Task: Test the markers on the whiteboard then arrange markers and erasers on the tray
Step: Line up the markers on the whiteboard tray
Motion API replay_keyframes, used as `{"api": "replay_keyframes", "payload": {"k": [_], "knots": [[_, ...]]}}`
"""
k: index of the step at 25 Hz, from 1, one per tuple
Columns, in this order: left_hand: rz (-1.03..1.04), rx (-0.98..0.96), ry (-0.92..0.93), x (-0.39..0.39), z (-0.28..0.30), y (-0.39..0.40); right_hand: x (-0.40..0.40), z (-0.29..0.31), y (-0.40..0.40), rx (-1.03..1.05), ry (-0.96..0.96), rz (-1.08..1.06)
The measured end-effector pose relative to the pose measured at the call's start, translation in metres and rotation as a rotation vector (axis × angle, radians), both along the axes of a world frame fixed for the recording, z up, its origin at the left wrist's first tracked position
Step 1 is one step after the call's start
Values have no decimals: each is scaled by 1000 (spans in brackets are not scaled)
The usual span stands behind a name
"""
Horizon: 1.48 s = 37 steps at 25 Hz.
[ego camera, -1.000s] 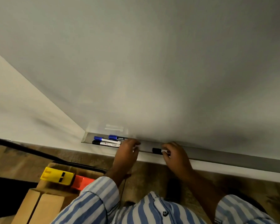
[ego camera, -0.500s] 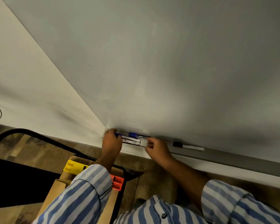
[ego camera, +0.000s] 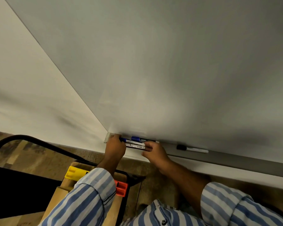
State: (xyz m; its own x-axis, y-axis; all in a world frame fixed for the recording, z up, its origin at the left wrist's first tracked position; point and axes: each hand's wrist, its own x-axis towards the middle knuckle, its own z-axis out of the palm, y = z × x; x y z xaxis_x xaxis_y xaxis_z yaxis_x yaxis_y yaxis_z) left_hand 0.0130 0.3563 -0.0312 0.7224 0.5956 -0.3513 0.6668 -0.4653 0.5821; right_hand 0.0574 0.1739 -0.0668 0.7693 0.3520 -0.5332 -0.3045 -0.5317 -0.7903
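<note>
Markers sit in the grey tray (ego camera: 235, 158) that runs along the whiteboard's (ego camera: 170, 62) bottom edge. Three are bunched at the tray's left end: blue-capped marker (ego camera: 140, 138) against the board with a "camlin" label, a second blue marker (ego camera: 129, 141) just in front of it, and a third marker (ego camera: 135, 146) nearest the tray's front lip, its cap end hidden.

Left hand (ego camera: 115, 148) is at the tray's left end, fingers curled over the cap ends of the front two markers. Whether it really grips them or just presses on them, I can't tell. Right hand (ego camera: 154, 152) is at the other end of the bunch, fingers curled and pinching the tail end of the third marker. The two hands bracket the bunch end to end.

Black-capped marker (ego camera: 192, 149) lies alone further right in the tray, flat, cap pointing left, well apart from both hands and from the bunch.

Both forearms come in from the bottom edge in blue-and-white striped sleeves (ego camera: 82, 198), right one rolled up.

Below the tray's left end, on the floor side: a wooden box (ego camera: 62, 190) with a yellow block (ego camera: 73, 173) and a red-orange block (ego camera: 121, 188) on top of it, the left sleeve covering the gap between them. Can't tell whether those are erasers.
</note>
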Motion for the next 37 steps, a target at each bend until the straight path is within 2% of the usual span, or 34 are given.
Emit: {"api": "replay_keyframes", "payload": {"k": [4,9,17,24,28,31,34,37], "knots": [[66,-87,-24,0,4,-9,-4,7,-8,19,-7,-85],[123,-232,-102,-5,-2,-57,-13,26,-61,-78,-138,-155],[23,-450,-110,14,-1,-160,-24,45,-163,-190,-213,-325],[-57,-484,-52,35,-1,-208,-11,39,-202,-268,-214,-378],[-69,-456,-37,31,-2,-209,-3,38,-211,-266,-197,-376],[-5,-423,-87,22,2,-194,-7,35,-207,-239,-275,-391],[134,-355,-154,13,8,-165,-5,33,-181,-183,-280,-261],[259,-265,-169,9,12,-129,3,29,-137,-144,-196,-74]]}}
